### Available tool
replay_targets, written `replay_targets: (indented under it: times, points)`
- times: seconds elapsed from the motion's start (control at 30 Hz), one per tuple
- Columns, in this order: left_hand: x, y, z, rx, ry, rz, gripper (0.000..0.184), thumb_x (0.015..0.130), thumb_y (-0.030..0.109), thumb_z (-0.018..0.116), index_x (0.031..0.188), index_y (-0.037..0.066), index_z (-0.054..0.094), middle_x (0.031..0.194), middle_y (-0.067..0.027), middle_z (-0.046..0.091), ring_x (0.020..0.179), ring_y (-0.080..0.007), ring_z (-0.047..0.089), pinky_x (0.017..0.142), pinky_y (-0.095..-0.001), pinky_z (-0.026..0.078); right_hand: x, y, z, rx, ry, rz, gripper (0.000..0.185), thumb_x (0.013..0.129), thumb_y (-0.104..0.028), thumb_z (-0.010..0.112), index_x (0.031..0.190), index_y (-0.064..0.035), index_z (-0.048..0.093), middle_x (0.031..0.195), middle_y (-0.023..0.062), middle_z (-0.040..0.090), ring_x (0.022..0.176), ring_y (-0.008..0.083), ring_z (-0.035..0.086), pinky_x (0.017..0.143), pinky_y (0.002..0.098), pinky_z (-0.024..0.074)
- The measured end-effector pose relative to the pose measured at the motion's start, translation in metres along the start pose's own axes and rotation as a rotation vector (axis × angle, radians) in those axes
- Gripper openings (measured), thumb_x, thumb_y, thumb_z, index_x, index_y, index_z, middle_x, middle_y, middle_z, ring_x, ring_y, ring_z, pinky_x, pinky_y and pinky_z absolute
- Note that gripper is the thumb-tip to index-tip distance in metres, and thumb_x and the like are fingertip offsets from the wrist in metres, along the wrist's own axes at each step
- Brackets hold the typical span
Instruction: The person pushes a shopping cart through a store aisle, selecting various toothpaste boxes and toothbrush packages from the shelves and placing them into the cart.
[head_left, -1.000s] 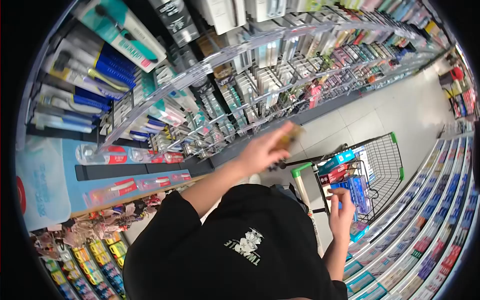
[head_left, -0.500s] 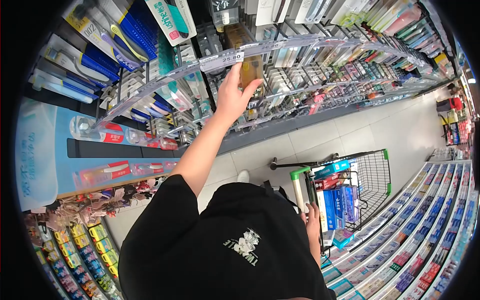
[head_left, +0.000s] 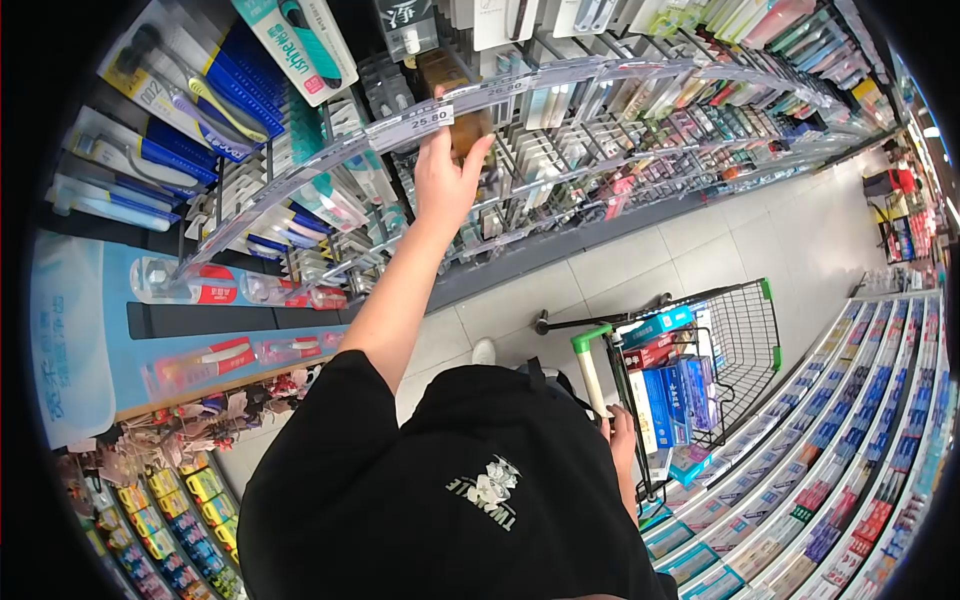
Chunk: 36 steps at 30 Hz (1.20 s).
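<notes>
My left hand (head_left: pixel 448 185) reaches up to the shelf of hanging toothbrush packs, its fingers partly hidden behind the clear price strip (head_left: pixel 425 120) marked 25.80. A brown, see-through package (head_left: pixel 466 135) sits between its thumb and fingers; the strip crosses it and its lower part is blurred. My right hand (head_left: pixel 621 432) is curled at the near end of the pale handle (head_left: pixel 592 380) of a shopping cart. Inside the cart's black wire basket (head_left: pixel 745 335) lie several boxes, among them blue boxes (head_left: pixel 672 405) and a red one (head_left: pixel 655 354).
A teal-and-white toothbrush pack (head_left: pixel 300 45) hangs at the upper left. Blue-backed toothbrush packs (head_left: pixel 165 150) fill the left racks. Tiered shelves of boxes (head_left: pixel 820 470) curve along the right, beyond the cart. Pale floor tiles (head_left: pixel 620 265) run between shelf and cart.
The view has shifted, so the shelf and left hand appear further left. Less of the brown package shows below the price strip, and a fingertip now appears above it. My right hand stays at the handle.
</notes>
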<state>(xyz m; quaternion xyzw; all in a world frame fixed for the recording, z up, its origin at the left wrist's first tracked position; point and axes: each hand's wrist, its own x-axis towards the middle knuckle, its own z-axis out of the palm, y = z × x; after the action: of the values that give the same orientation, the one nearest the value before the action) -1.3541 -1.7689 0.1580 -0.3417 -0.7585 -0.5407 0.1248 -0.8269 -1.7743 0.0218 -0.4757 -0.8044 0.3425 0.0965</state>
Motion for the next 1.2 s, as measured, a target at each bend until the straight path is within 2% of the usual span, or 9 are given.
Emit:
replay_targets:
  times: [0.07,0.1,0.2,0.4,0.5,0.67,0.9,1.07,1.2]
  points:
    - [-0.016,-0.013,0.006,0.076,0.043,0.08,0.085,0.094,0.029,0.079,0.161,0.0,0.035,0.151,-0.0296,0.047,0.14,-0.0443,0.047,0.115,-0.0489,0.039,-0.005,-0.003,-0.002,-0.123,0.026,0.008,0.029,0.102,-0.026,0.066,0.123,-0.0052,0.066,0.119,0.0172,0.066,0.09,0.0334,0.067,0.074,0.0415,0.0568]
    - [-0.024,-0.011,0.006,0.225,0.167,0.298,0.08,0.093,0.024,0.081,0.156,-0.001,0.04,0.143,-0.0277,0.051,0.132,-0.0416,0.053,0.111,-0.0486,0.043,-0.011,-0.006,-0.004,-0.228,0.05,0.021,0.027,0.102,-0.027,0.065,0.119,-0.0059,0.066,0.113,0.017,0.067,0.091,0.0352,0.068,0.075,0.0437,0.0563]
    - [-0.072,0.013,0.004,0.245,0.072,0.241,0.075,0.094,0.018,0.077,0.158,0.003,0.041,0.16,-0.0225,0.039,0.145,-0.0397,0.041,0.119,-0.0474,0.033,-0.041,0.016,-0.009,-0.329,0.123,0.162,0.029,0.105,-0.033,0.057,0.108,-0.0059,0.067,0.102,0.0204,0.067,0.091,0.0424,0.067,0.079,0.0524,0.0533]
    - [-0.188,0.028,0.084,-0.166,-0.884,0.322,0.056,0.104,0.03,0.064,0.147,-0.003,0.052,0.142,-0.0245,0.058,0.131,-0.0427,0.055,0.111,-0.0483,0.042,-0.133,0.055,-0.024,-0.372,0.156,0.636,0.057,0.108,-0.047,0.045,0.081,-0.0036,0.071,0.082,0.0236,0.069,0.081,0.046,0.067,0.079,0.0547,0.0526]
    - [-0.244,0.043,0.132,-0.25,-1.208,0.102,0.062,0.105,0.04,0.059,0.149,-0.003,0.05,0.142,-0.0272,0.058,0.132,-0.0444,0.055,0.111,-0.0477,0.044,-0.14,0.037,-0.029,-0.339,0.147,0.738,0.062,0.108,-0.05,0.041,0.08,-0.004,0.071,0.085,0.0238,0.071,0.086,0.0457,0.068,0.083,0.0564,0.0515]
    - [-0.254,0.073,0.142,0.128,-1.078,0.292,0.052,0.106,0.041,0.052,0.146,0.009,0.059,0.121,-0.0201,0.073,0.103,-0.0432,0.071,0.087,-0.0512,0.057,-0.143,0.039,-0.013,-0.41,0.271,0.674,0.06,0.106,-0.048,0.048,0.069,-0.0059,0.068,0.07,0.0178,0.068,0.07,0.0396,0.067,0.071,0.0525,0.0525]
    - [-0.252,0.087,0.164,0.198,-1.15,0.353,0.047,0.106,0.032,0.049,0.149,0.013,0.056,0.126,-0.0166,0.071,0.102,-0.0421,0.07,0.085,-0.0518,0.057,-0.14,0.04,-0.006,-0.423,0.458,0.619,0.053,0.097,-0.043,0.06,0.058,-0.0073,0.065,0.057,0.0138,0.062,0.056,0.0355,0.064,0.06,0.049,0.0516]
    - [-0.255,0.104,0.195,0.291,-1.233,0.545,0.055,0.106,0.028,0.049,0.158,0.01,0.044,0.146,-0.0166,0.059,0.124,-0.0399,0.061,0.097,-0.0491,0.053,-0.138,0.054,-0.021,-0.434,0.503,0.655,0.053,0.096,-0.043,0.06,0.056,-0.0085,0.065,0.057,0.0126,0.064,0.056,0.0341,0.065,0.059,0.0478,0.0513]
    - [-0.263,0.138,0.228,0.403,-1.306,0.841,0.061,0.106,0.027,0.048,0.162,0.004,0.035,0.168,-0.0151,0.036,0.154,-0.0326,0.034,0.122,-0.051,0.032,-0.137,0.078,-0.04,-0.405,0.462,0.716,0.056,0.097,-0.047,0.056,0.057,-0.0089,0.067,0.058,0.0124,0.065,0.057,0.0338,0.066,0.061,0.0474,0.052]
